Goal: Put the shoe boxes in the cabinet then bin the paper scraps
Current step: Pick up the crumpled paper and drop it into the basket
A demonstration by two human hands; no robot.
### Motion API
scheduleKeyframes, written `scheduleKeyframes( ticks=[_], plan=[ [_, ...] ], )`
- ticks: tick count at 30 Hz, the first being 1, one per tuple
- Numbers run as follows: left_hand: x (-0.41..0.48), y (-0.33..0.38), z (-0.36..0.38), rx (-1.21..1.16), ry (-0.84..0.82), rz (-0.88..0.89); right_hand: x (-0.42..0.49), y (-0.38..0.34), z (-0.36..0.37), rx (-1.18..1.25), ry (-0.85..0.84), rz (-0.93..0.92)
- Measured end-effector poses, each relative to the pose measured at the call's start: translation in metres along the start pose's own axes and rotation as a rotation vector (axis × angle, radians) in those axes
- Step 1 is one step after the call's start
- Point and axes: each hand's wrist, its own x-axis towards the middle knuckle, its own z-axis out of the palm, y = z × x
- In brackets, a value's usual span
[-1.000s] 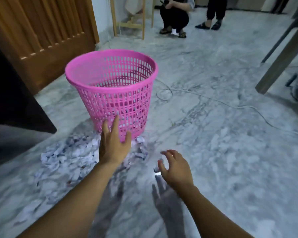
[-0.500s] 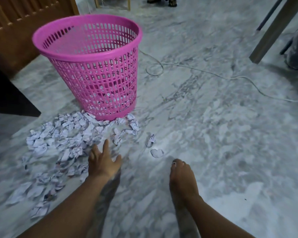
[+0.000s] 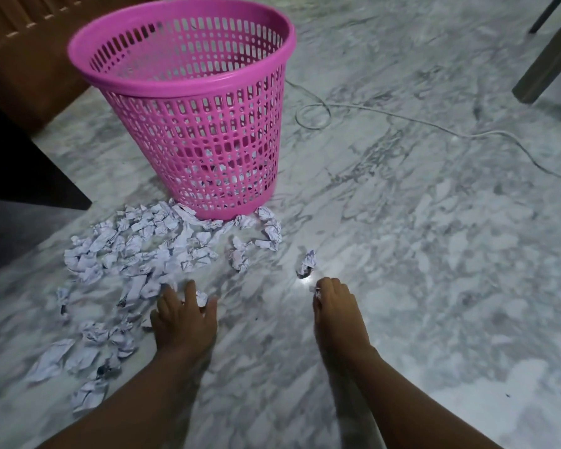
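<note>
A pink perforated bin (image 3: 188, 82) stands upright on the marble floor, with a few scraps visible through its wall near the bottom. Several crumpled white paper scraps (image 3: 136, 251) lie in a heap in front of it and to its left. My left hand (image 3: 183, 319) rests at the heap's near edge, fingers spread over a scrap (image 3: 201, 298). My right hand (image 3: 336, 306) is down on the floor, its fingers closed on a small scrap (image 3: 317, 293). One loose scrap (image 3: 307, 262) lies just beyond that hand. No shoe boxes are in view.
A white cable (image 3: 386, 115) loops across the floor behind and right of the bin. A wooden door (image 3: 23, 37) and a dark cabinet side (image 3: 20, 166) are at the left. A furniture leg (image 3: 544, 66) stands at the upper right.
The view has tilted down and come closer to the floor. Both hands dropped from beside the bin to the floor; the right hand has closed on a small scrap.
</note>
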Motion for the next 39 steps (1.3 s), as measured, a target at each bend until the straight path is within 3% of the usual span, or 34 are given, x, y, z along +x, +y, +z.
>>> scheduleKeyframes(
  ticks=[6, 11, 15, 19, 25, 30, 35, 37, 39],
  plan=[
    [0.005, 0.001, 0.014, 0.007, 0.179, 0.067, 0.026, -0.013, -0.018, 0.420, -0.005, 0.262],
    [0.003, 0.002, 0.022, -0.031, 0.316, 0.135, 0.063, -0.026, -0.015, 0.317, 0.013, 0.282],
    [0.003, -0.002, 0.024, -0.010, 0.277, 0.150, 0.073, -0.029, 0.007, 0.004, -0.107, 0.238],
    [0.007, -0.007, 0.022, 0.023, 0.263, 0.197, 0.062, -0.023, 0.027, -0.088, 0.010, 0.071],
    [0.015, -0.002, -0.002, -0.293, 0.238, 0.288, 0.057, -0.015, 0.022, -0.003, -0.001, -0.034],
    [0.042, 0.048, -0.025, -0.433, 0.336, 0.502, 0.079, -0.022, 0.008, 0.331, -0.035, 0.137],
    [0.067, 0.087, -0.020, -0.211, 0.151, 0.404, 0.116, -0.043, -0.001, 0.395, -0.122, 0.071],
    [0.071, 0.082, -0.008, -0.117, 0.062, 0.387, 0.124, -0.051, 0.002, 0.307, -0.151, 0.002],
    [0.070, 0.075, 0.006, -0.031, 0.074, 0.412, 0.131, -0.054, 0.008, 0.204, -0.156, -0.088]
  ],
)
